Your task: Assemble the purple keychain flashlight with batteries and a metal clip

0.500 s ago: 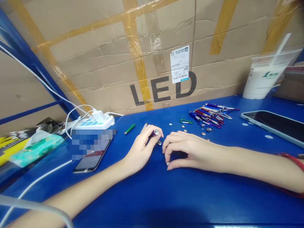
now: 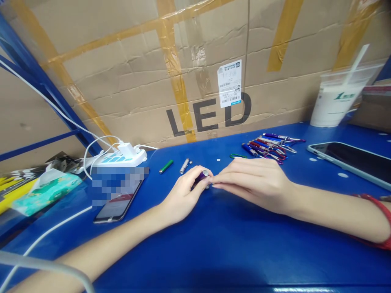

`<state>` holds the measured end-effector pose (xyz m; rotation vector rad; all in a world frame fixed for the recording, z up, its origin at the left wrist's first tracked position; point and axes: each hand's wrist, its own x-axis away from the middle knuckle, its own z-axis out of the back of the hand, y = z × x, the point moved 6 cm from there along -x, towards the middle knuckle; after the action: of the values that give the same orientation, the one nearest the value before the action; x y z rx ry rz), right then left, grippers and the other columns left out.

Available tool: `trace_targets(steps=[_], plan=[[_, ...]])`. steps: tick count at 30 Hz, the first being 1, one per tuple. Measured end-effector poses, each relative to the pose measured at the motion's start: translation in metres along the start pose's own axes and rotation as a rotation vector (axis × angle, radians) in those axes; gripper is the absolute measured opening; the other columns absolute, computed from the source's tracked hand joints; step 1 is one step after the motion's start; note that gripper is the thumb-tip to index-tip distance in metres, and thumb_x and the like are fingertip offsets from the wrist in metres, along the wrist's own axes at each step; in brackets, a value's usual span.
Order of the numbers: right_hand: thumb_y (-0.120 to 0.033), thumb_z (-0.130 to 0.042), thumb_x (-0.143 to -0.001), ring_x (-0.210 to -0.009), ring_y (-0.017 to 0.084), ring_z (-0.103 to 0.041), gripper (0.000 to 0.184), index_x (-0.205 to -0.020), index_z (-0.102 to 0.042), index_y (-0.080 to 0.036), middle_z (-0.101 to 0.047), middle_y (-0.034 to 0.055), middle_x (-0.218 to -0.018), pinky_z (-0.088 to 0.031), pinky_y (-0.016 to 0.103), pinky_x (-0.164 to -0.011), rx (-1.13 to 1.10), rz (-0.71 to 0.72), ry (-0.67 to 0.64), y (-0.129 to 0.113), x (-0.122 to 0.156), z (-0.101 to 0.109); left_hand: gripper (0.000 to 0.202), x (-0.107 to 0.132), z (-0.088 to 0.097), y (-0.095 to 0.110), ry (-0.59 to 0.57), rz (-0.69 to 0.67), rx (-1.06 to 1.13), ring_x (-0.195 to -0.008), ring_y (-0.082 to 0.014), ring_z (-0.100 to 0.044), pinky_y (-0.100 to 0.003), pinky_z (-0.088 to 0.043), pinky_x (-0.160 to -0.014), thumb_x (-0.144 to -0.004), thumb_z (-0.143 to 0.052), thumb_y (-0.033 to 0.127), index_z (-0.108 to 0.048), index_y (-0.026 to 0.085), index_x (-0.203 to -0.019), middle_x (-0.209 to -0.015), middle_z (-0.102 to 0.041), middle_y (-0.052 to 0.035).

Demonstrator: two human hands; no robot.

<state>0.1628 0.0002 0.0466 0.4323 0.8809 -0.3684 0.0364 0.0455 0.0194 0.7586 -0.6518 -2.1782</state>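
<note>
Purple tube (image 2: 200,177) is sitting in the left hand (image 2: 183,193), low over the blue counter (image 2: 214,252); cannot tell whether it is touching the surface. Its silvery end is facing out past the thumb, on the side of the right hand (image 2: 259,181).

Left hand: grasping the tube, fingers curling over the far side, thumb bracing the near side. Right hand: holding thumb and fingers bunched in a pinch, tips almost meeting the left thumb just below the silvery end. Cannot tell whether a small part is sitting between them.

Nearby: silver tube (image 2: 184,166) and green tube (image 2: 166,167) are lying beyond the left hand; green carabiner (image 2: 237,156) and a cluster of coloured pens (image 2: 265,146) are lying beyond the right.

Handling estimate: purple tube is looking light, stiff and unlikely to crush. Its smooth, rounded barrel is probably offering little friction, so rolling or twisting is seeming the main risk. Thumb against fingers around mid-barrel is looking the surest hold, leaving the silvery end uncovered.
</note>
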Motion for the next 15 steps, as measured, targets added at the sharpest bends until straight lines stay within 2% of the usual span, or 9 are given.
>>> trace_targets(steps=[7, 15], plan=[[-0.018, -0.052, -0.089, -0.073, 0.012, -0.064, 0.015, -0.096, -0.065, -0.017, -0.071, 0.0019, -0.084, -0.05, 0.023, -0.063, 0.038, -0.012, -0.013, 0.0014, 0.0026, -0.0015, 0.015, 0.0029, -0.0035, 0.0072, -0.051, -0.081, -0.063, -0.085, -0.0169, -0.052, -0.028, -0.04, -0.079, -0.091, -0.04, 0.019, -0.054, 0.019, -0.087, -0.087, -0.057, -0.0017], [-0.02, -0.053, -0.088, -0.071, 0.009, -0.065, 0.014, -0.088, -0.066, -0.017, -0.071, 0.0006, -0.085, -0.05, 0.018, -0.062, -0.037, -0.009, -0.049, 0.001, 0.0005, -0.005, 0.014, 0.0039, -0.005, 0.0045, -0.081, -0.076, -0.061, -0.083, -0.0161, -0.051, -0.026, -0.039, -0.077, -0.092, -0.038, 0.02, -0.052, 0.019, -0.088, -0.086, -0.056, -0.0015]])
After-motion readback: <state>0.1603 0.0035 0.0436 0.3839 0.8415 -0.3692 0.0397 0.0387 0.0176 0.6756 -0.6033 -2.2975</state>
